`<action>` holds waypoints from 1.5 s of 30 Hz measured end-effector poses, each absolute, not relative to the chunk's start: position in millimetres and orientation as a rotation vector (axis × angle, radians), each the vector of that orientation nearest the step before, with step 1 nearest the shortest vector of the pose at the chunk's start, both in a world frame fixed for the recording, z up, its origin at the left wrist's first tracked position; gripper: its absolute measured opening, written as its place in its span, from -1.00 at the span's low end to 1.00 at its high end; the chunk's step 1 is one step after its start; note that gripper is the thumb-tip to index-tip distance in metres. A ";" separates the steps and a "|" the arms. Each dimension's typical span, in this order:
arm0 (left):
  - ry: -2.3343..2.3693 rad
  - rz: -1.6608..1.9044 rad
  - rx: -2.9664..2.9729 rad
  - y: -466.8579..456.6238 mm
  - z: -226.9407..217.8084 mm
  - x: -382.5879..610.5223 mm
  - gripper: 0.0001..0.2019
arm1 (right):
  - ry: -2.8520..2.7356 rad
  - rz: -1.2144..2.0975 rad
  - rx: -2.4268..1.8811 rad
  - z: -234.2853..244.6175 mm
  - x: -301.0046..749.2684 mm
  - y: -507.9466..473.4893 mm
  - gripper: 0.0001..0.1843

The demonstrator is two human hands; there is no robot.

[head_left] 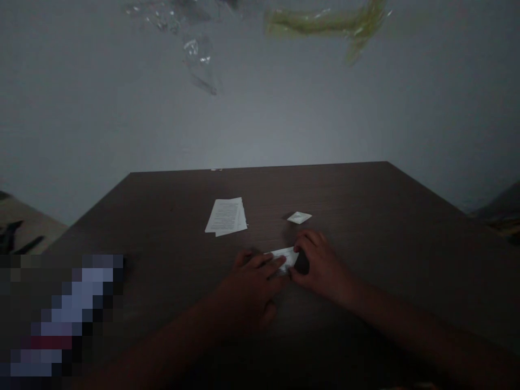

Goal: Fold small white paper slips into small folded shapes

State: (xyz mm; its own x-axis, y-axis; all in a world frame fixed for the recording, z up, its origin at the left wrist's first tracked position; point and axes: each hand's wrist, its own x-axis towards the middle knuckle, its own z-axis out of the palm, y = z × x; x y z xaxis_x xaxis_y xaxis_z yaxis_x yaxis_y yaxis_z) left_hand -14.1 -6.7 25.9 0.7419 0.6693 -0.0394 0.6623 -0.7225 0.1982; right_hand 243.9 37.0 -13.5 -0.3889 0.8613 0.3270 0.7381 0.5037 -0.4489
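A small white sheet of paper lies on the dark table under my hands. My left hand rests flat across its left part, fingers stretched out and covering much of it. The thumb and fingertips of my right hand curve around the right end of the sheet and grip its edge. Just beyond my right hand sits a small folded piece of paper, shaped like a diamond. Farther to the left is a loose stack of printed sheets.
The brown table reaches to a pale wall. Clear plastic and yellowish tape hang on that wall. At the left, a pixelated object lies on the table.
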 end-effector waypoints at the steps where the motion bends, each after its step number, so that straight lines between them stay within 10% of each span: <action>1: 1.067 0.042 2.732 -6.9 27.2 -13.3 -0.38 | -2.239 0.326 -1.298 -13.2 241.7 32.5 -0.65; 35: 1.028 0.185 2.579 20.1 21.1 -30.5 -0.43 | -2.209 0.271 -1.379 -16.7 260.7 61.3 -0.86; 45: 1.099 0.222 2.562 23.9 22.5 -39.8 -0.55 | -2.626 0.412 -0.846 8.1 255.1 32.5 -0.59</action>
State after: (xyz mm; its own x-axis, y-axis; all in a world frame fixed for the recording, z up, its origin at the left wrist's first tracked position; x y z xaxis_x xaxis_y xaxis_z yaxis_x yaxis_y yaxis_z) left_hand -39.8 23.9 22.5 0.6881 0.7256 0.0081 0.6719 -0.6413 0.3705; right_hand 255.1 32.5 8.1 -0.7607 0.6041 0.2376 0.5023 0.7796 -0.3741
